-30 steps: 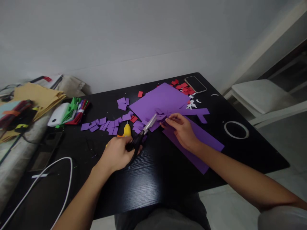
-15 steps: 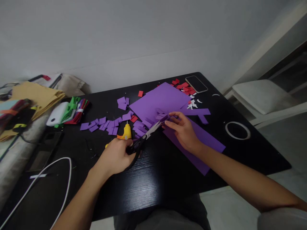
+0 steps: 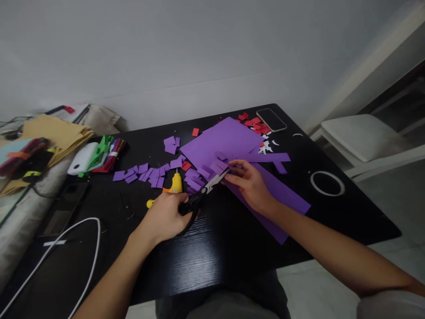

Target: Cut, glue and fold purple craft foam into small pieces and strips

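Observation:
In the head view, my left hand (image 3: 168,217) is wrapped round the black handles of a pair of scissors (image 3: 212,182), whose blades point up and to the right. My right hand (image 3: 249,184) is closed in a pinch at the blade tips, on a purple paper strip that its fingers mostly hide. Small cut purple paper pieces (image 3: 194,180) lie just beyond the blades. Behind them rests a large purple sheet (image 3: 222,137), and another purple sheet (image 3: 285,195) lies under my right wrist. A yellow glue gun (image 3: 177,182) lies beside my left hand.
Red paper squares (image 3: 260,126), white scraps (image 3: 265,148) and a phone (image 3: 271,119) lie at the back right. A tape ring (image 3: 327,183) sits on the right. Bundled coloured sticks (image 3: 106,155), brown envelopes (image 3: 56,133) and a white cable (image 3: 97,243) occupy the left.
My right hand has shifted slightly left and down, and the scissor blades look closer together at its fingertips. The view has moved a little.

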Motion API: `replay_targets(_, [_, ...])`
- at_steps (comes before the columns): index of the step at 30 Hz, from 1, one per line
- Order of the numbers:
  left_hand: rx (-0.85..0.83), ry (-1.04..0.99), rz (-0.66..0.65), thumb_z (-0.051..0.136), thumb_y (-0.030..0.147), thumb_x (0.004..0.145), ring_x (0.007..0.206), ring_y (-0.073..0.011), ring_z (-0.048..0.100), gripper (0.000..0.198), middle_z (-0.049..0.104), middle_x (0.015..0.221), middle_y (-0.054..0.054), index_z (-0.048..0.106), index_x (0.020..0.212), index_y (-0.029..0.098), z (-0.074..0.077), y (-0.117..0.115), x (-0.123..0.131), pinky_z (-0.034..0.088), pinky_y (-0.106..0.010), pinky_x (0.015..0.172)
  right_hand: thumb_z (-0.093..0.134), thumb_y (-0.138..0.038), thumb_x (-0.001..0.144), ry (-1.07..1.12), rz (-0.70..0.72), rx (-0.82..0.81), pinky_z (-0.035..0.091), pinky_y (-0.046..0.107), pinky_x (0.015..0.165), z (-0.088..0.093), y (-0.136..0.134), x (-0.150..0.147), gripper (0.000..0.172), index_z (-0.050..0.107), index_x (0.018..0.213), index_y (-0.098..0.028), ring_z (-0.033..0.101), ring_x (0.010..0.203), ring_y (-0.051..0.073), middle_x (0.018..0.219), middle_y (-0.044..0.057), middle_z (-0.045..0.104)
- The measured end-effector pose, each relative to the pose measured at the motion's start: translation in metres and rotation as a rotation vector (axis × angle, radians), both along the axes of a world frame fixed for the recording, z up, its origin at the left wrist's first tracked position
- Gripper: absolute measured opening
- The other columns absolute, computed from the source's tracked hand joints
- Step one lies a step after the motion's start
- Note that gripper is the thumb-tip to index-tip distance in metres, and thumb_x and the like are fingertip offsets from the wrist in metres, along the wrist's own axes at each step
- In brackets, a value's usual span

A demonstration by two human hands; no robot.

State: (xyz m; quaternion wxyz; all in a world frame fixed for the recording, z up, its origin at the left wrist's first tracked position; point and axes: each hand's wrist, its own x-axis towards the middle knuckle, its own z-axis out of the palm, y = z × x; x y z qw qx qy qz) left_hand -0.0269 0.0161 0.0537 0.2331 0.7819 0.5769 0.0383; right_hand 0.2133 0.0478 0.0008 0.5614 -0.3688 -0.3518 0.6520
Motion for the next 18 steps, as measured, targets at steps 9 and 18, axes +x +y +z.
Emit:
replay_targets(9, [0.031, -0.054, -0.009, 0.062, 0.041, 0.085, 0.054, -0.0158, 0.049, 0.029, 0.056, 0.061, -0.001, 0.055, 0.066, 0.02, -0.008, -0.0007, 0.003, 0.031, -0.028, 0.054, 0.086, -0.021, 0.071, -0.025, 0.007, 0.03, 0.059, 0.036, 0.085, 0.0004, -0.0008, 0.0004, 0.031, 0.066, 0.095, -0.023, 0.068, 0.089, 0.017, 0.093, 0.001, 0.07])
replay_targets(18, [0.057, -0.025, -0.018, 0.062, 0.039, 0.085, 0.059, -0.017, 0.054, 0.026, 0.061, 0.069, -0.002, 0.051, 0.07, 0.021, -0.0081, -0.0015, 0.0054, 0.032, -0.029, 0.056, 0.088, -0.022, 0.069, -0.068, 0.009, 0.084, 0.059, 0.036, 0.084, -0.0024, -0.0019, -0.0005, 0.032, 0.067, 0.094, -0.023, 0.068, 0.089, 0.018, 0.093, 0.001, 0.069])
